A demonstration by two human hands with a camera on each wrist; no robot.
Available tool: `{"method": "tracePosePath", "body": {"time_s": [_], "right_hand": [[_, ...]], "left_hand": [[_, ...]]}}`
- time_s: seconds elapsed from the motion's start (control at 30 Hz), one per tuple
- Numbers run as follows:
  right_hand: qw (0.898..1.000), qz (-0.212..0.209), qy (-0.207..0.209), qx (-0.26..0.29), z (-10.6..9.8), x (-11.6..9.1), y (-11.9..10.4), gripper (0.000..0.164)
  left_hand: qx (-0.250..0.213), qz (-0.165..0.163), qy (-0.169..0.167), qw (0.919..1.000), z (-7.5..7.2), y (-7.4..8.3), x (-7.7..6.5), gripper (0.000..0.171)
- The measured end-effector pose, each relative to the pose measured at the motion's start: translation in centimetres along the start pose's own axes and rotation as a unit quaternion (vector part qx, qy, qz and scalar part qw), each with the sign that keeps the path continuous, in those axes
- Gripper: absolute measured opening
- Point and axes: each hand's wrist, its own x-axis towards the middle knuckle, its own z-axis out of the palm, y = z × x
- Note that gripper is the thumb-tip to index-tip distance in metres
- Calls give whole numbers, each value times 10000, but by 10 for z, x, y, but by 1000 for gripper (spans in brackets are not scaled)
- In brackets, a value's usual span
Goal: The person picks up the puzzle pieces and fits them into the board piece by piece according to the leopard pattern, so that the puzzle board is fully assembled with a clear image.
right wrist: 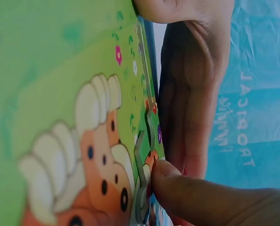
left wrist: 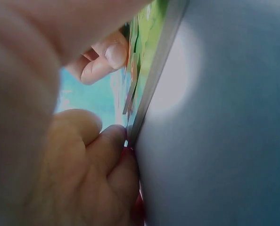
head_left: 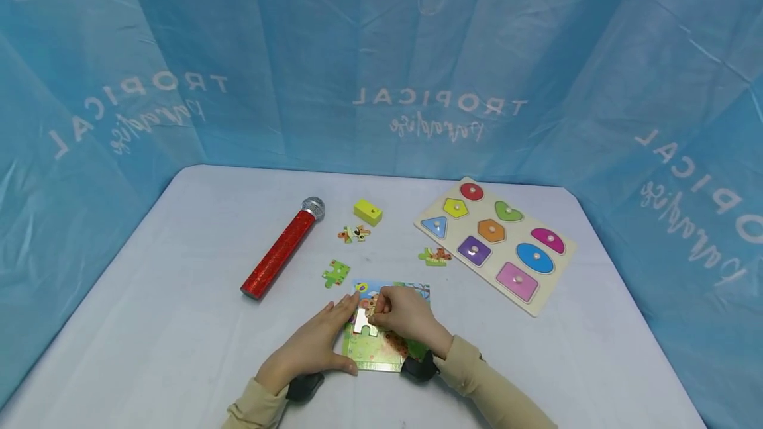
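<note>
A jigsaw puzzle board (head_left: 381,356) with a green and blue animal picture lies in front of me, with a pale gap in its picture. My right hand (head_left: 408,316) is over the board, and its thumb and fingertips pinch a jigsaw piece (head_left: 371,310) beside the gap. In the right wrist view the thumb (right wrist: 196,193) meets the raised edge of this piece. My left hand (head_left: 316,346) rests along the board's left side, fingers stretched toward the upper left corner and thumb near the lower left one. Its fingertips (left wrist: 114,136) touch the board's edge.
Loose jigsaw pieces lie beyond the board: a green one (head_left: 336,273), an animal-face one (head_left: 354,234) and a brown-green one (head_left: 435,257). Farther off are a red microphone (head_left: 280,251), a yellow block (head_left: 367,212) and a knobbed shape board (head_left: 495,260). Blue curtains (head_left: 381,51) surround the white table (head_left: 179,296).
</note>
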Motion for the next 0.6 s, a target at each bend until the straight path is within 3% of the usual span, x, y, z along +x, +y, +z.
{"method": "tracePosePath", "body": {"time_s": [0.27, 0.43, 0.53, 0.6], "right_hand": [[9996, 141, 162, -165, 2, 4, -1, 24], [9981, 131, 73, 598, -9, 11, 10, 12], [9927, 247, 543, 1046, -23, 16, 24, 12], [9889, 386, 1080, 948, -34, 19, 37, 21]], "left_hand": [[6, 114, -51, 9999, -2, 0, -1, 116], [49, 155, -65, 9998, -1, 1, 0, 112], [75, 108, -93, 9999, -1, 2, 0, 111], [83, 66, -104, 9999, -1, 3, -1, 111]]}}
